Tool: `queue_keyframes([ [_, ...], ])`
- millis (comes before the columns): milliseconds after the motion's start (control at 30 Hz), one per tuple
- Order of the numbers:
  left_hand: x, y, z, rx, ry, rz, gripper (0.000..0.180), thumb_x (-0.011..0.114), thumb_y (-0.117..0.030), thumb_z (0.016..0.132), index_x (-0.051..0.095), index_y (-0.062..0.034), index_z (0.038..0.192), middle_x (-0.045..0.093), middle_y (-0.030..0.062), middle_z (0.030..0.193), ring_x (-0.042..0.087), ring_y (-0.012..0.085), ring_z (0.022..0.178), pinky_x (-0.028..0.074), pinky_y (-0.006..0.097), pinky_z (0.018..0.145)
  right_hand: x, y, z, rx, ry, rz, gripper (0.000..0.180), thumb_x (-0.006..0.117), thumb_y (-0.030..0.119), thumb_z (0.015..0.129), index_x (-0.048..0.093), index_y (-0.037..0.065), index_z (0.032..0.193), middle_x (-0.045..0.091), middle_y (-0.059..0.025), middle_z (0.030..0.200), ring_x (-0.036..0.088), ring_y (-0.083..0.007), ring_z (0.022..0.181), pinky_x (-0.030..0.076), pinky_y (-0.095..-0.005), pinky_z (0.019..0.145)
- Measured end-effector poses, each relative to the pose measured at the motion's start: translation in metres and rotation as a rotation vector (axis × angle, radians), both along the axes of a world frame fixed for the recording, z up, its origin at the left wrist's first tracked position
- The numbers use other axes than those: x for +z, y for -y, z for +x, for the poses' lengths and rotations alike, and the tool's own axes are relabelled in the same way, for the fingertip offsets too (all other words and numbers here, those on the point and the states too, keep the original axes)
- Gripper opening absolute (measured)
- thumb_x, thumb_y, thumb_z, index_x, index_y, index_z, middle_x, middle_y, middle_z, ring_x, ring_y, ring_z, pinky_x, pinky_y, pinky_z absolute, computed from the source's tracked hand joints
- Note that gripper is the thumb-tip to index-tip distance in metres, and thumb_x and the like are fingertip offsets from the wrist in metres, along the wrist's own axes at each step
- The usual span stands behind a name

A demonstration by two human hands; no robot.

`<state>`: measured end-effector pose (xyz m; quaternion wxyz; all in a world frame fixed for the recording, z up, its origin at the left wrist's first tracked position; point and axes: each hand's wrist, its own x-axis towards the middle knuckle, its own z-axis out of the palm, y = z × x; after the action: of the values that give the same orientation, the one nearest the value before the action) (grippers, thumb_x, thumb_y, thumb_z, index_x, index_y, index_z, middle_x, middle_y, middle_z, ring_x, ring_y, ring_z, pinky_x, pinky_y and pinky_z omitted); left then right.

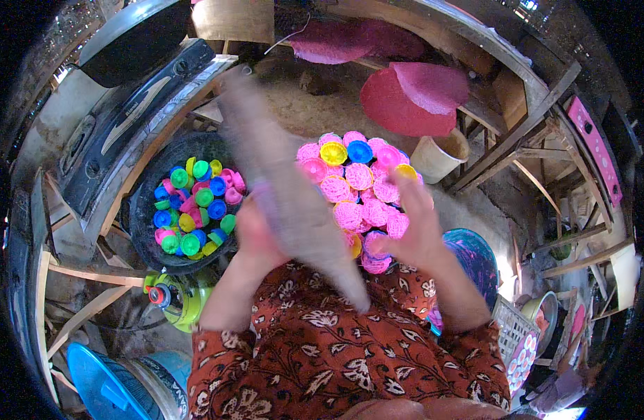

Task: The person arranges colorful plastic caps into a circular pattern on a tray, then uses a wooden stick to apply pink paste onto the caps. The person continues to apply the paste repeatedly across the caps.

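My left hand [257, 234] is closed on the edge of a long, flat, grey-brown board [283, 168], which is tilted and smeared by motion. Behind it lies a round heap of pink, crinkled, cup-shaped pieces [350, 215], some sitting in small fluted cups. A yellow cup [333, 153] and a blue cup [359, 151] show at its far side. My right hand [416, 227], slightly blurred, is over the heap's right side, thumb and fingers apart. To the left, a black basin [143, 238] holds many small green, blue, pink and yellow cups [192, 203].
A gas stove [119, 133] stands on a wooden stand at left, near a green gas cylinder [185, 301]. Blue tubs [105, 381] sit lower left. A pale bucket [441, 155], red-pink round sheets [406, 101] and wooden frames [525, 133] are at far right.
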<state>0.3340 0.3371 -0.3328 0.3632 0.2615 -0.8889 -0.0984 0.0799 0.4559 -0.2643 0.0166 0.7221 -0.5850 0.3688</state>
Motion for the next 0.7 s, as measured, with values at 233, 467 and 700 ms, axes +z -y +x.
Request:
queue_keyframes([
  [233, 0.127, 0.008, -0.156, -0.593, -0.084, -0.154, 0.020, 0.058, -0.026, 0.073, 0.060, -0.0080, 0.083, 0.063, 0.0111, 0.076, 0.060, 0.0311, 0.071, 0.046, 0.041, 0.061, 0.130, 0.012, 0.007, -0.119, -0.436, -0.525, 0.060, 0.071, 0.018, 0.065, 0.048, -0.005, 0.116, 0.055, -0.0179, 0.100, 0.055, -0.0326, 0.087, 0.042, -0.0439, 0.077],
  [467, 0.171, -0.061, -0.124, -0.601, 0.740, 0.120, 0.021, 0.061, -0.015, 0.062, 0.061, -0.0078, 0.082, 0.062, 0.0143, 0.071, 0.063, 0.0327, 0.068, 0.049, 0.044, 0.061, 0.121, -0.078, -0.025, 0.127, 0.235, -0.004, 0.061, 0.072, 0.005, 0.062, 0.038, 0.004, 0.112, 0.055, -0.0080, 0.082, 0.056, -0.0183, 0.068, 0.045, -0.0314, 0.062],
  [700, 0.128, -0.001, -0.113, -0.741, -0.008, 0.655, 0.029, 0.070, -0.022, 0.071, 0.063, -0.0082, 0.096, 0.065, 0.0088, 0.081, 0.064, 0.0213, 0.074, 0.052, 0.037, 0.061, 0.114, -0.165, -0.110, -0.275, 0.795, -0.625, 0.046, 0.060, 0.006, 0.073, 0.042, 0.005, 0.116, 0.053, -0.0050, 0.076, 0.051, -0.0136, 0.068, 0.043, -0.0264, 0.060],
])
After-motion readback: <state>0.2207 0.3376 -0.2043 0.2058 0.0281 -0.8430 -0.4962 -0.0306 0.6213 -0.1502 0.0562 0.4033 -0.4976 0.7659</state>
